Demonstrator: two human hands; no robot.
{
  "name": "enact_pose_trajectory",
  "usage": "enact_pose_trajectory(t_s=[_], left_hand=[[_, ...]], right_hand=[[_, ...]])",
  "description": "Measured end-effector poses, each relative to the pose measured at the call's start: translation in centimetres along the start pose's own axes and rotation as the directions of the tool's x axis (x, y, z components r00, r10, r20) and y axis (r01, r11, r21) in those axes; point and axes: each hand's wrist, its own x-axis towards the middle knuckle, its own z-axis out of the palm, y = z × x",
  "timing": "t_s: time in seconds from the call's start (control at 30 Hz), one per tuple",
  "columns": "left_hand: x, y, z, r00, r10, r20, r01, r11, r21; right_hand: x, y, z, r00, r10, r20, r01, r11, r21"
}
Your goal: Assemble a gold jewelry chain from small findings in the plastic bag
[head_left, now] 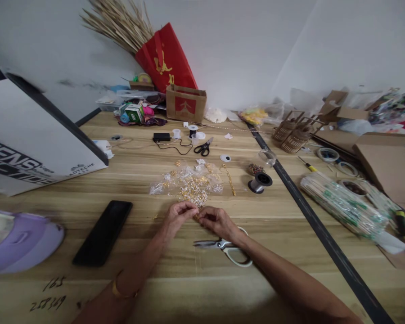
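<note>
My left hand (179,214) and my right hand (216,220) meet at the fingertips near the front of a pile of small clear and gold beads (194,191). Both hands are closed in a pinch. Something small and gold shows between them, too small to name. White-handled scissors (224,245) lie beneath my right wrist. Beyond the pile, small plastic bags (185,174) lie flat, and a gold chain (229,180) rests to their right. A spool of wire (259,182) stands farther right.
A black phone (103,234) and a purple object (30,243) lie at the left. Black scissors (203,147) and a paper bag (185,104) are behind. Wrapped sticks (340,204) and cardboard (388,166) occupy the right.
</note>
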Motion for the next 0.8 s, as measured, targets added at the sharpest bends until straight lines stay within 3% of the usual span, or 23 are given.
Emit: enact_pose_trajectory(t_s=[0.2,0.53,0.8], left_hand=[[0.2,0.0,-0.1,0.997,0.042,-0.069,-0.035,0.996,0.087],[0.3,0.9,-0.4,0.995,-0.018,-0.094,0.021,0.999,0.034],[0.5,1.0,-1.4,0.993,-0.115,0.041,0.112,0.992,0.063]], right_hand=[[-0.3,0.3,-0.1,1.000,0.015,-0.026,-0.015,1.000,0.000],[-0.2,1.0,0.2,0.993,0.103,-0.049,-0.097,0.990,0.106],[0.2,1.8,0.0,0.979,0.178,-0.097,-0.145,0.949,0.281]])
